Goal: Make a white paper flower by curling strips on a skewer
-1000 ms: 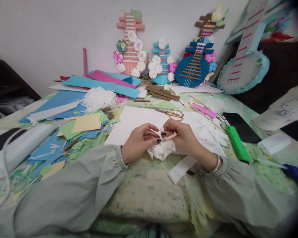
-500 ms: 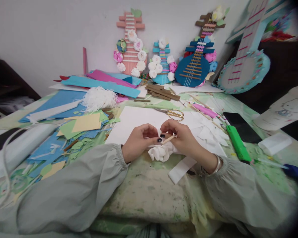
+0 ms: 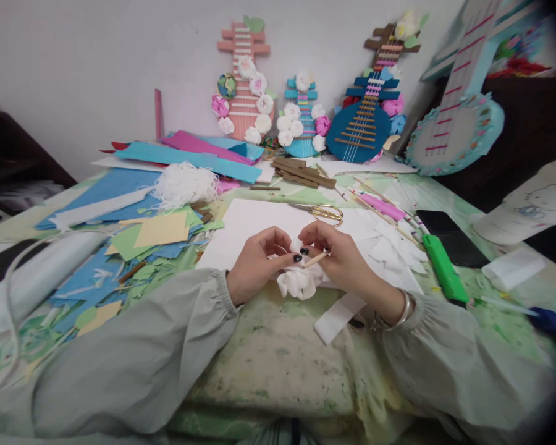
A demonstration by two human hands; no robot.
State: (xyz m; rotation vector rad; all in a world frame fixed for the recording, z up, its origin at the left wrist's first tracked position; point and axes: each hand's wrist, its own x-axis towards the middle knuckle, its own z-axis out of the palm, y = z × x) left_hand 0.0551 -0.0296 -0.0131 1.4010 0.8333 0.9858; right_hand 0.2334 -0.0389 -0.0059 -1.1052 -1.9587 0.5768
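Observation:
My left hand [image 3: 259,262] and my right hand [image 3: 340,256] meet over the front edge of a white sheet, fingers pinched. Between their fingertips is a small white paper piece [image 3: 296,245]. A ruffled white paper flower [image 3: 298,283] hangs just below the thumbs; whether it joins the pinched piece is hidden. In my right hand a thin pale stick [image 3: 315,259] also lies, pointing down to the left. Gold-handled scissors [image 3: 328,214] rest on the white sheet [image 3: 231,232] behind the hands. Close to my right wrist lies a white paper strip [image 3: 338,318].
Paper scraps [image 3: 160,232] and a white string heap [image 3: 188,184] cover the left. To the right are cut white pieces [image 3: 393,247], a green cutter [image 3: 445,269], a black phone [image 3: 451,235] and a white bottle [image 3: 526,207]. Decorated paper lutes [image 3: 366,127] stand along the wall.
The pinched white paper between the fingertips has shifted and shows more broadly. The thumbs have moved slightly, and the flower below sits a little higher. The stick stays in my right hand.

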